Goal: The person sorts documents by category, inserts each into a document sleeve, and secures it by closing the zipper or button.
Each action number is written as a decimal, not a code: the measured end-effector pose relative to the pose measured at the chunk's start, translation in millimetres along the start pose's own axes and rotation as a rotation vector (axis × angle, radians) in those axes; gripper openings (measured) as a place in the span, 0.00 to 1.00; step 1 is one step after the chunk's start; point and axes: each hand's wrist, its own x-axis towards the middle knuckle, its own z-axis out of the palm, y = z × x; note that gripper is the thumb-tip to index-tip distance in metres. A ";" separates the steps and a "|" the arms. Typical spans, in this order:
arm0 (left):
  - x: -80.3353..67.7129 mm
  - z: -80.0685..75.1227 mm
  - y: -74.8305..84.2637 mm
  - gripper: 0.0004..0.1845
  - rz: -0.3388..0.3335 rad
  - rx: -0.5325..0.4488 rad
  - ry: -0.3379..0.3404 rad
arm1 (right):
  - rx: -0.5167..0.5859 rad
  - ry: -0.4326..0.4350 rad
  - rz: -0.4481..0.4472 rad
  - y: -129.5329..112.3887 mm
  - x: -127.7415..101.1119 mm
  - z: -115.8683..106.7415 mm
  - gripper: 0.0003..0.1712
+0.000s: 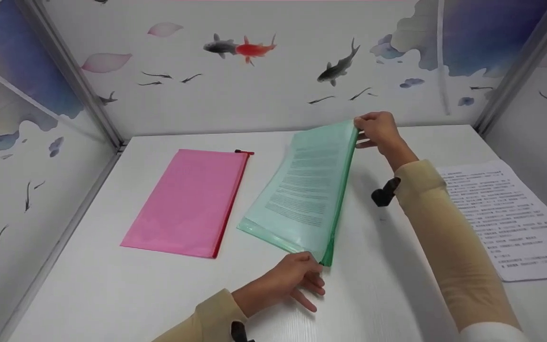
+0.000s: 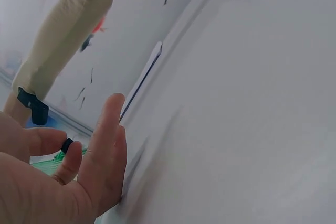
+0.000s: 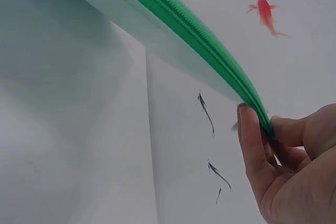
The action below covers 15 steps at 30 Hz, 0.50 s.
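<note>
A translucent green zip folder (image 1: 311, 175) with printed sheets inside is held tilted, its zipper edge raised off the table. My right hand (image 1: 380, 133) pinches the far end of that edge; in the right wrist view, thumb and fingers grip the end of the green zipper (image 3: 210, 51). At the near corner is my left hand (image 1: 280, 282). Its thumb and index finger pinch a small black zipper pull (image 2: 66, 145), seen in the left wrist view, while the other fingers extend away.
To the left a pink zip folder (image 1: 188, 204) with a red zipper lies flat on the white table (image 1: 83, 285). Printed paper (image 1: 515, 223) lies at the right, partly behind the right sleeve. Panels with painted fish (image 1: 254, 48) enclose the table's back and sides.
</note>
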 end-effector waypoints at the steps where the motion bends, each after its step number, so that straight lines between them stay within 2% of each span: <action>1: -1.0 -1.2 -1.1 0.09 -0.004 0.007 -0.009 | 0.001 -0.001 0.000 0.1 -0.1 -0.3 0.26; 9: -7.4 -7.7 -2.0 0.08 -0.035 0.098 -0.075 | 0.028 0.016 0.003 0.8 4.1 -3.4 0.27; 15: -14.2 -5.5 -4.5 0.07 -0.036 0.098 -0.158 | 0.042 0.043 -0.013 6.0 7.0 -4.8 0.26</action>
